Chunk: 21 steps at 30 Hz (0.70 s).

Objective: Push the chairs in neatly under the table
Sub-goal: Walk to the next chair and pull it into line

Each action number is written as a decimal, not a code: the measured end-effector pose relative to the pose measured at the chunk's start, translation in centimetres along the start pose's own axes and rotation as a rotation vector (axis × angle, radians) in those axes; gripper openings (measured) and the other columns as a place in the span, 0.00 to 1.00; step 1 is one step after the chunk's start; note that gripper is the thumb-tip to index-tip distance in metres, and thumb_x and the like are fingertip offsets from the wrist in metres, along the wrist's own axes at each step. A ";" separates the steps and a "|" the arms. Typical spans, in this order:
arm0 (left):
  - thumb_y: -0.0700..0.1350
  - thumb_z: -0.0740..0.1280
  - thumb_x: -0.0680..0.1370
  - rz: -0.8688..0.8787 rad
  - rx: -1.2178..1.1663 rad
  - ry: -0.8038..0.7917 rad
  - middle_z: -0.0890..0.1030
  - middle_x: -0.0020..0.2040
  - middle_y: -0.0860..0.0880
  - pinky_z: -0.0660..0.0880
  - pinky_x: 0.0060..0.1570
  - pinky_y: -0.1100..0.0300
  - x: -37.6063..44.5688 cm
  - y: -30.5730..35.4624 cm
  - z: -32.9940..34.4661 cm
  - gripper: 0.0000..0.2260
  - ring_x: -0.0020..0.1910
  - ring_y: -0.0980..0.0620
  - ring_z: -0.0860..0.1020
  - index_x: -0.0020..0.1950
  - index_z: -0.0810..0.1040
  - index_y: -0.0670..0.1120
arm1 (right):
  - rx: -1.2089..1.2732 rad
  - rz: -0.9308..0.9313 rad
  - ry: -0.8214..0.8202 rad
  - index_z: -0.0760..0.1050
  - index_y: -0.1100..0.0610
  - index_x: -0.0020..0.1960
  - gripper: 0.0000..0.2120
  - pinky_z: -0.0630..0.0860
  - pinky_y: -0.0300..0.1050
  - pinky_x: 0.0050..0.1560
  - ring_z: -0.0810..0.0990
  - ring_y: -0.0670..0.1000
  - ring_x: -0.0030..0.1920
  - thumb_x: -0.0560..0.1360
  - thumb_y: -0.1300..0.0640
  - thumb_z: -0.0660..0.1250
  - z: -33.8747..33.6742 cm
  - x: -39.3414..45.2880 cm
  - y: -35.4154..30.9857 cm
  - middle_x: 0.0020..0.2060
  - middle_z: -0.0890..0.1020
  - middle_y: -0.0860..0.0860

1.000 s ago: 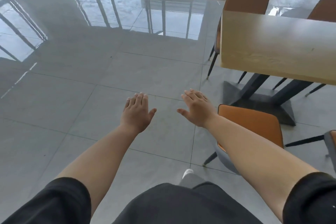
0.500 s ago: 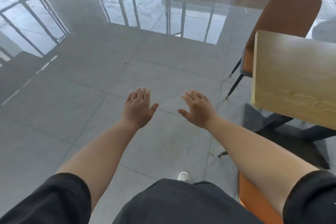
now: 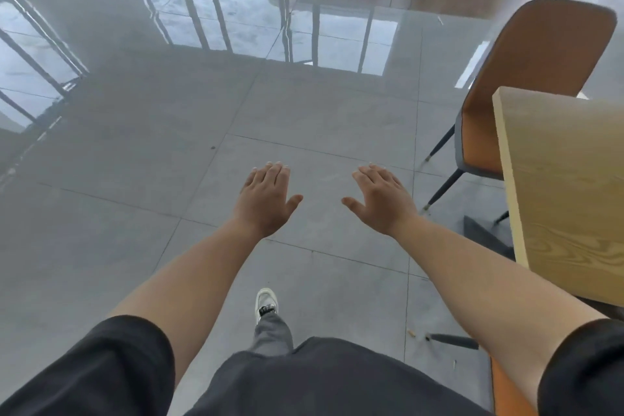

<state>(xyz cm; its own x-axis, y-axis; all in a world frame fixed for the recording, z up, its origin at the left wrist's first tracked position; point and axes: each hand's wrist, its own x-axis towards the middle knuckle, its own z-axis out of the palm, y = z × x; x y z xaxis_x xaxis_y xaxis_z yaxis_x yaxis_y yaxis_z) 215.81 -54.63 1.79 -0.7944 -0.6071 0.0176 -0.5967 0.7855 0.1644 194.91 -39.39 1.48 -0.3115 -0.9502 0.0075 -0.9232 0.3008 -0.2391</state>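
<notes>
A light wooden table (image 3: 567,179) fills the right edge of the head view. An orange chair with a grey shell and thin black legs (image 3: 537,67) stands at the table's far end, its seat partly under the top. A second orange chair (image 3: 506,388) shows only a sliver and one black leg at the bottom right, beneath my right arm. My left hand (image 3: 266,199) and my right hand (image 3: 380,199) are stretched out over the floor with flat fingers, holding nothing and touching no chair.
Glossy grey floor tiles (image 3: 169,145) spread to the left and ahead, with window reflections. The table's dark base (image 3: 486,236) sits on the floor under the top. My white shoe (image 3: 266,304) steps forward below my hands.
The view has swung left and forward. The table and far chair slid toward the right edge, and the near orange chair dropped almost out of view. Both hands stayed open and empty.
</notes>
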 end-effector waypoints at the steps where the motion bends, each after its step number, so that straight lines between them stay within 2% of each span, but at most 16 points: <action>1: 0.58 0.58 0.80 0.030 0.001 -0.004 0.63 0.75 0.42 0.50 0.74 0.47 2.3 -1.2 0.0 0.30 0.75 0.43 0.57 0.75 0.60 0.40 | 0.002 0.030 0.009 0.64 0.60 0.72 0.32 0.53 0.53 0.74 0.59 0.57 0.74 0.77 0.40 0.59 0.2 2.0 0.1 0.72 0.67 0.57; 9: 0.58 0.58 0.80 0.278 0.044 -0.048 0.63 0.75 0.42 0.51 0.74 0.47 19.2 -8.3 -2.9 0.30 0.75 0.43 0.57 0.75 0.60 0.40 | 0.054 0.289 0.053 0.63 0.60 0.72 0.31 0.55 0.54 0.73 0.59 0.57 0.73 0.77 0.40 0.59 -1.0 15.5 1.4 0.71 0.68 0.56; 15: 0.59 0.57 0.79 0.412 0.036 -0.094 0.63 0.75 0.42 0.51 0.74 0.47 33.2 -7.9 -1.3 0.31 0.75 0.43 0.57 0.75 0.59 0.41 | 0.052 0.422 0.067 0.63 0.60 0.72 0.31 0.54 0.54 0.72 0.60 0.57 0.73 0.77 0.41 0.59 -1.7 23.9 7.3 0.71 0.67 0.56; 21: 0.60 0.56 0.79 0.499 0.030 -0.106 0.63 0.75 0.42 0.51 0.73 0.47 48.1 -4.9 -0.1 0.31 0.75 0.43 0.58 0.75 0.59 0.41 | 0.014 0.465 0.061 0.62 0.61 0.72 0.32 0.53 0.54 0.73 0.59 0.58 0.73 0.78 0.40 0.58 -4.3 32.7 16.9 0.71 0.67 0.57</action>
<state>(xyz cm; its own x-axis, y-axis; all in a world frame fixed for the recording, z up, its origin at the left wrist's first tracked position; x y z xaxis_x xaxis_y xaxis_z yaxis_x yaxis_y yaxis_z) 180.54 -87.68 1.92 -0.9896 -0.1429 -0.0140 -0.1435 0.9807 0.1328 168.17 -65.07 1.90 -0.7047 -0.7079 -0.0467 -0.6793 0.6923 -0.2436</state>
